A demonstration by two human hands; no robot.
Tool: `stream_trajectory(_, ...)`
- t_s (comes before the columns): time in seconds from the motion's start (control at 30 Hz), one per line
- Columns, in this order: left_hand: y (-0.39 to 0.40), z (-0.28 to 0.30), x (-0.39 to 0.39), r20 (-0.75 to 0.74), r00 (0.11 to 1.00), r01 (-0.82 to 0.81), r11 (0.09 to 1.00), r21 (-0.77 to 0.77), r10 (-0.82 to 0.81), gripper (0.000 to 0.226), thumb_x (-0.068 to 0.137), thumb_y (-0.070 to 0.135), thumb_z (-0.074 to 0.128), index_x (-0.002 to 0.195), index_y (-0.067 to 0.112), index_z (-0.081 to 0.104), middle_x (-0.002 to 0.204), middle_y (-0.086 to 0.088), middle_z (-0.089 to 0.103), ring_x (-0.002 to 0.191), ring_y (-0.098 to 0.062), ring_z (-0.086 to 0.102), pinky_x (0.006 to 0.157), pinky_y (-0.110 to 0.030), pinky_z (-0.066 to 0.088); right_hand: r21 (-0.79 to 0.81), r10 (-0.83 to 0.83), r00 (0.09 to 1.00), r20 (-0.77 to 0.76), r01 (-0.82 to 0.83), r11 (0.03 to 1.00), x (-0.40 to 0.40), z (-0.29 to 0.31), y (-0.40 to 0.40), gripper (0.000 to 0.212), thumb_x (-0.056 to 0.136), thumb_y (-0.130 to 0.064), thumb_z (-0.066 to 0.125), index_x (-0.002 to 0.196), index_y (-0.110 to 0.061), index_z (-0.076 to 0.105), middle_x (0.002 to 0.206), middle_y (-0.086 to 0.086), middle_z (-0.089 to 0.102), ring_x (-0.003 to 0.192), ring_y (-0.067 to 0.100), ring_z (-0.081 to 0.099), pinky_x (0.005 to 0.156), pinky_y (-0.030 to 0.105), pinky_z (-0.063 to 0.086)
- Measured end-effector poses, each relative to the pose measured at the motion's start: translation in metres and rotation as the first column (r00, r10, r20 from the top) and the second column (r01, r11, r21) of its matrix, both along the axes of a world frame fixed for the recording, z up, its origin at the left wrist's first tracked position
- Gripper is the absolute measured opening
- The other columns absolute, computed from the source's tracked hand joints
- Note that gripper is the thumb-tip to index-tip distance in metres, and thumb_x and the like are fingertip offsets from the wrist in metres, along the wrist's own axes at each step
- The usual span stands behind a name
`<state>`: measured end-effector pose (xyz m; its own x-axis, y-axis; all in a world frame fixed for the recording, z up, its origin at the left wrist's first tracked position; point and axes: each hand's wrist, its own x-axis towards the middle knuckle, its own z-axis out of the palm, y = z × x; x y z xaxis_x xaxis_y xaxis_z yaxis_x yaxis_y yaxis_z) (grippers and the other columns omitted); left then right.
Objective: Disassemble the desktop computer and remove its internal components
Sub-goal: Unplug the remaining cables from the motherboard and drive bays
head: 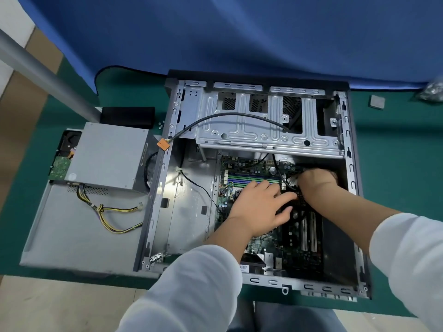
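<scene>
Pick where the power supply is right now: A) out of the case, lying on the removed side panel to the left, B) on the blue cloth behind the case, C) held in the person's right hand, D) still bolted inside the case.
A: the power supply lies on the side panel left of the case, cables loose.

Bare matt sheet-metal case [189, 212] — on smooth green mat [395, 178] — blue cloth [239, 32] behind.

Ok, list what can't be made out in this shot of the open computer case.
- Head view: what the right hand grips near the white connector; its fingers are turned away.
- Motherboard middle: covered by the left hand.
- Grey bundle on the mat: blurred, cut by the right edge.
- Screws beside the case: too small.
</scene>
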<state>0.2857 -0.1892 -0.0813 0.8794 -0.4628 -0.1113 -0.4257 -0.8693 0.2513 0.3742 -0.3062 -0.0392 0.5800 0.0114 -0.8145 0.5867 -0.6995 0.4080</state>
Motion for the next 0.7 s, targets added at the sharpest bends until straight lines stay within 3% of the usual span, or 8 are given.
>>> stream_trajectory(0.13, -0.0003, -0.0008, 0.0003, -0.010, 1.000, -0.005, 1.000, -0.016, 0.005, 0.040, 0.096, 0.046, 0.031, 0.131, 0.034, 0.046, 0.103, 0.000, 0.059, 0.094, -0.023, 0.051, 0.078, -0.036, 0.038, 0.011, -0.068, 0.998, -0.011, 0.069, 0.998, 0.0036, 0.0030, 0.0010, 0.043, 0.096, -0.008, 0.048, 0.138, -0.016, 0.044, 0.138, 0.004, 0.049, 0.126, 0.023, 0.048, 0.096, 0.039, 0.044)
stream_trajectory(0.3, -0.0015, -0.0015, -0.0003, -0.009, 1.000, -0.020, 1.000, -0.021, 0.020, 0.040, 0.095, 0.045, 0.028, 0.129, 0.033, 0.046, 0.103, 0.000, 0.058, 0.093, -0.023, 0.051, 0.078, -0.037, 0.039, -0.019, 0.017, 1.000, -0.011, -0.018, 1.000, 0.0022, 0.0008, -0.0011, 0.041, 0.096, -0.009, 0.046, 0.137, -0.014, 0.045, 0.135, 0.001, 0.051, 0.123, 0.022, 0.050, 0.089, 0.036, 0.047)
stream_trajectory(0.47, -0.0016, -0.0037, -0.0009, 0.010, 1.000, -0.024, 0.999, -0.028, 0.025, 0.040, 0.095, 0.044, 0.027, 0.128, 0.032, 0.046, 0.103, -0.001, 0.058, 0.094, -0.024, 0.050, 0.078, -0.036, 0.038, 0.019, -0.043, 0.999, -0.025, 0.043, 0.999, 0.0070, 0.0020, -0.0001, 0.045, 0.095, -0.011, 0.049, 0.139, -0.018, 0.041, 0.139, 0.002, 0.046, 0.127, 0.024, 0.046, 0.093, 0.037, 0.044)
stream_trajectory(0.7, -0.0016, -0.0050, -0.0010, -0.001, 1.000, -0.023, 0.999, -0.025, 0.023, 0.042, 0.096, 0.044, 0.025, 0.134, 0.036, 0.042, 0.106, 0.001, 0.059, 0.096, -0.022, 0.051, 0.079, -0.036, 0.036, 0.071, 0.000, 1.000, -0.018, 0.002, 0.997, 0.0062, 0.0070, -0.0073, 0.040, 0.094, -0.011, 0.050, 0.134, -0.015, 0.046, 0.134, 0.001, 0.050, 0.122, 0.022, 0.050, 0.090, 0.035, 0.046)
